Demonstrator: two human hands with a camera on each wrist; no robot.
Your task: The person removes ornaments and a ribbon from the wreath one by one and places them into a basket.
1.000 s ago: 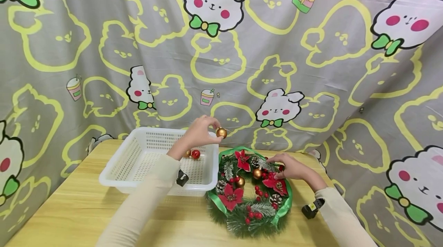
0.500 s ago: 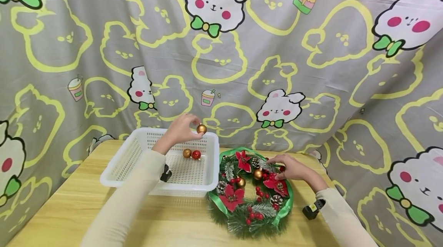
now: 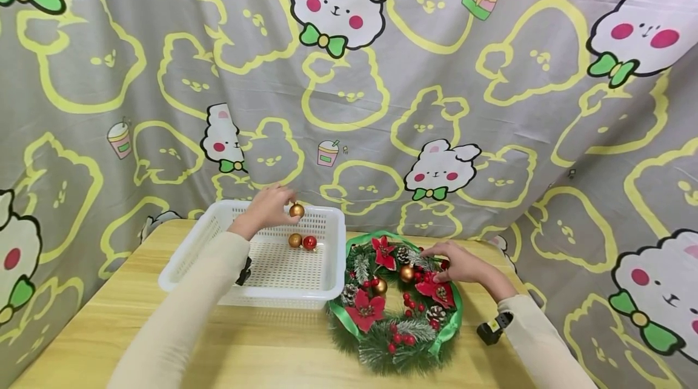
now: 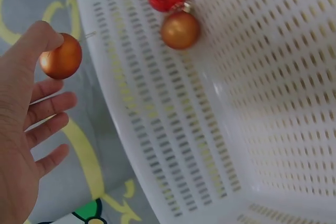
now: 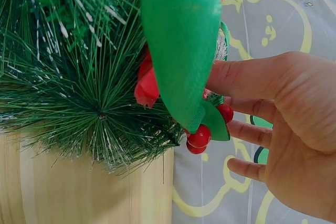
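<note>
A gold bauble point(image 3: 297, 210) is pinched between the thumb and fingers of my left hand point(image 3: 268, 206), over the far part of the white plastic basket point(image 3: 253, 297). In the left wrist view the other fingers are spread below the held bauble point(image 4: 61, 56), just outside the basket's rim. Another gold bauble point(image 3: 295, 240) and a red bauble point(image 3: 309, 243) lie together inside the basket. My right hand point(image 3: 463, 265) holds the far right side of the Christmas wreath point(image 3: 403, 340). Its thumb tip is hidden behind green ribbon point(image 5: 181, 40) in the right wrist view.
Poinsettias point(image 3: 365, 310), pinecones point(image 3: 434, 314), red berries and gold baubles point(image 3: 406, 274) decorate the wreath. The basket stands just left of it on the wooden table point(image 3: 262, 346). A grey patterned curtain point(image 3: 349, 152) hangs close behind the table.
My left hand has moved left with the gold bauble, from beside the wreath to over the basket, dipping slightly at the end. My right hand and the wreath have stayed put.
</note>
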